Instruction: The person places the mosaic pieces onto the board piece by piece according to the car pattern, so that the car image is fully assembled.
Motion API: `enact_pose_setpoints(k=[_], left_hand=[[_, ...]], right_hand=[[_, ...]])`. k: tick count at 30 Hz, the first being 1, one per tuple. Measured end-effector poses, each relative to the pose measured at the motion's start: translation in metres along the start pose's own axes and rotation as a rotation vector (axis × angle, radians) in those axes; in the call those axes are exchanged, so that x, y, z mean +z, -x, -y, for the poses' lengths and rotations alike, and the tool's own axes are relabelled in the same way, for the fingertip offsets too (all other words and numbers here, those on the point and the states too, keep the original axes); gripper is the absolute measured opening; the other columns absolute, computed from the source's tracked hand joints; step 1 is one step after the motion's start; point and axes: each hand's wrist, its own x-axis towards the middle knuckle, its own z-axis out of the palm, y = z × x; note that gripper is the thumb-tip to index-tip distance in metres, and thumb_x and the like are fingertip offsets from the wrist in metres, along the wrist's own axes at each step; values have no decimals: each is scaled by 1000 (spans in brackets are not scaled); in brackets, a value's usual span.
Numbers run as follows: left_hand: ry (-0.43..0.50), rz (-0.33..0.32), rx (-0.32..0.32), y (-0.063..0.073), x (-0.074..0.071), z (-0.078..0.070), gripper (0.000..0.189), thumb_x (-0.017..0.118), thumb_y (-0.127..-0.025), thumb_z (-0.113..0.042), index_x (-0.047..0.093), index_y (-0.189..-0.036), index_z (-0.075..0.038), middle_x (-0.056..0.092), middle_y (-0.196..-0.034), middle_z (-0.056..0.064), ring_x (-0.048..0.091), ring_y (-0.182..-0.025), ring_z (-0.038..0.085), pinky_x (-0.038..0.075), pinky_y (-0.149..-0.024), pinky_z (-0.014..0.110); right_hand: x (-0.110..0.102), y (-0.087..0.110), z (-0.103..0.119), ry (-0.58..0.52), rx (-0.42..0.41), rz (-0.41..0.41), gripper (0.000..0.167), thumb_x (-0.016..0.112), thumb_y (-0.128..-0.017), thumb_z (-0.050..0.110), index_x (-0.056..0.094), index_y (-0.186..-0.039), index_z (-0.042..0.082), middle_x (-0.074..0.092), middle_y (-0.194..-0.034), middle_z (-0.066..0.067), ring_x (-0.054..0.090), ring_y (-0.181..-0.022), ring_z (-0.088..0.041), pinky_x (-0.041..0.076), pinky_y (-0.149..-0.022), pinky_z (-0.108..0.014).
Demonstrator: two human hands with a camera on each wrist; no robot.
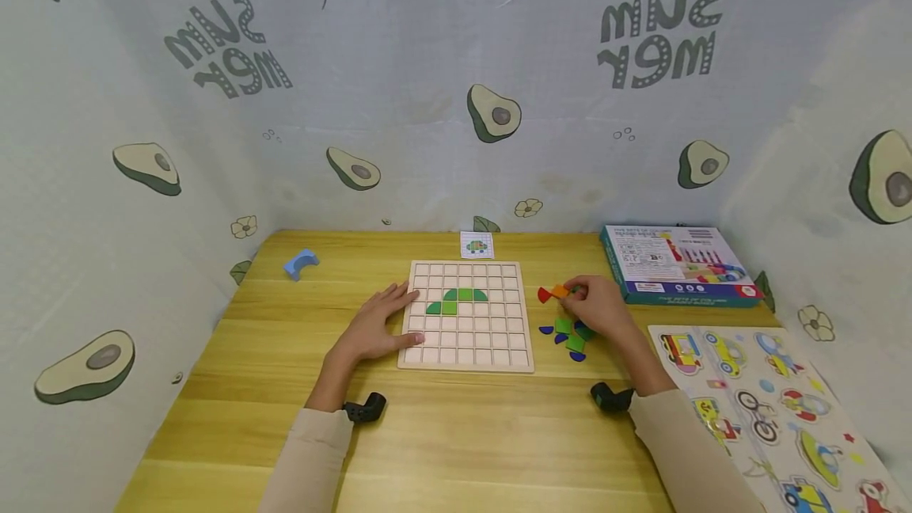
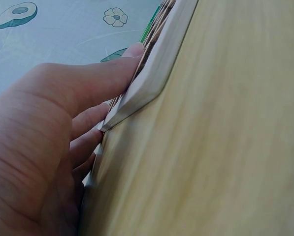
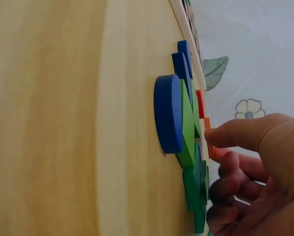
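Observation:
A wooden grid board [image 1: 466, 339] lies mid-table, with green squares [image 1: 465, 294] and dark green rounded pieces [image 1: 480, 295] set in its cells. My left hand [image 1: 374, 327] rests at the board's left side, fingers extended, thumb on the corner [image 2: 151, 86]. To the right of the board, my right hand [image 1: 597, 307] pinches an orange block [image 1: 560, 290] between thumb and index finger. Touching that block's left end is a red piece [image 1: 545, 294]. Below the hand lies a loose cluster of green squares [image 1: 563, 326] and blue half-round pieces [image 3: 168, 113].
A small pattern card [image 1: 476, 245] lies behind the board. At the back right is a boxed set [image 1: 680, 264], with a sheet of vehicle pictures [image 1: 773, 410] in front of it. A blue arch block [image 1: 302, 263] sits back left. Printed cloth [image 1: 427, 62] hangs around the table.

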Motion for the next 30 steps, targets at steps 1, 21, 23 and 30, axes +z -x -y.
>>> enact_pose_setpoints(k=[1,21,23,30], left_hand=[[-2,1,0,0,0,0,86,73,-89,-54,40,-160,-18,25,-172,6,16,-161,33,12,-131,56],[7,0,-1,0,1,1,86,73,-89,-54,41,-160,-18,25,-172,5,17,-161,33,12,-131,56],[6,0,-2,0,1,1,86,73,-89,-54,41,-160,-18,25,-172,6,17,-161,33,12,-131,56],[5,-4,1,0,1,-1,86,73,-89,-55,41,-160,-18,26,-171,6,17,-160,33,13,-130,57]], right_hand=[[0,0,0,2,-6,-2,38,71,-94,20,68,-123,-5,64,-83,-11,55,-62,-19,48,-55,-27],[3,15,18,0,-71,-22,34,67,-97,19,69,-126,2,58,-78,-7,51,-62,-20,41,-52,-26],[4,16,22,0,-67,-13,34,67,-98,19,68,-128,2,58,-78,-7,51,-62,-19,42,-53,-26],[11,17,31,-24,-121,-2,33,68,-97,17,69,-125,1,58,-76,-5,49,-62,-19,40,-54,-25]])
